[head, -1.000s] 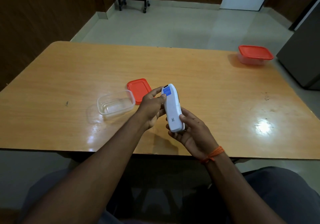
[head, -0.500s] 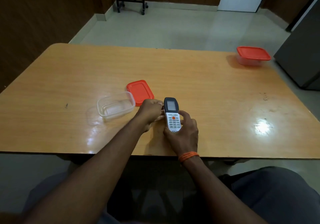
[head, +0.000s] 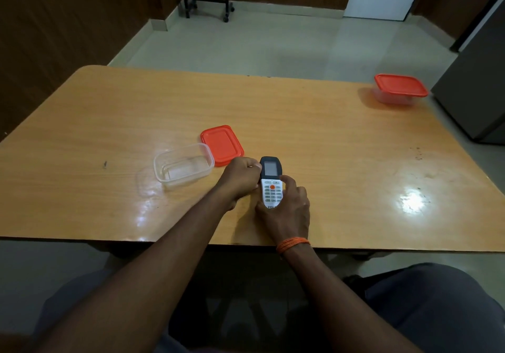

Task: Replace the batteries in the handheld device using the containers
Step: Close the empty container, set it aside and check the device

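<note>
White and buttons-up now, the remote (head: 271, 186) is resting on the surface (head: 341, 145), flipped from back-up; both hands' fingers (head: 287, 182) are gripping it, suggesting the battery swap is finishing.

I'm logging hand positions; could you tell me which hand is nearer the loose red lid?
Left. The left hand sits just in front of the red lid; the right hand is farther back, holding the remote.
</note>
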